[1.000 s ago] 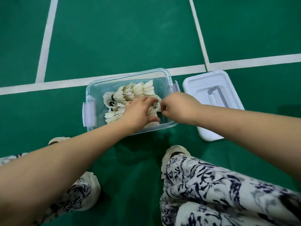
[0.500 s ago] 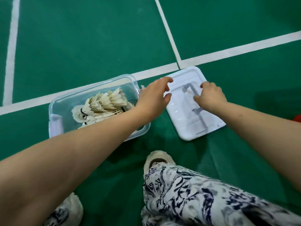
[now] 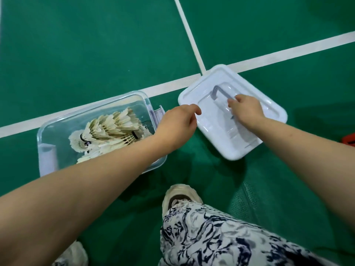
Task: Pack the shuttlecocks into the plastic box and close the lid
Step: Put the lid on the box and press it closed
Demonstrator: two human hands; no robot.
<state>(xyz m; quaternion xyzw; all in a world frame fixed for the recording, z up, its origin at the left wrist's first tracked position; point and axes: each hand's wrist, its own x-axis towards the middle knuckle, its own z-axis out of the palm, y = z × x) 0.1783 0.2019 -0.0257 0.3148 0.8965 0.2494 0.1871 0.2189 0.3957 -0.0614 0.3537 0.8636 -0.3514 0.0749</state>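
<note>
Shuttlecocks (image 3: 113, 129) lie stacked in one clear plastic box (image 3: 148, 104) on the green floor; exact count cannot be told. Both hands have left the box and moved to the one white lid (image 3: 209, 81) beside it, so packing appears finished and closing is next. Left hand (image 3: 178, 125) curls at the lid's near-left edge; right hand (image 3: 247, 110) grips the handle (image 3: 217, 91).
</note>
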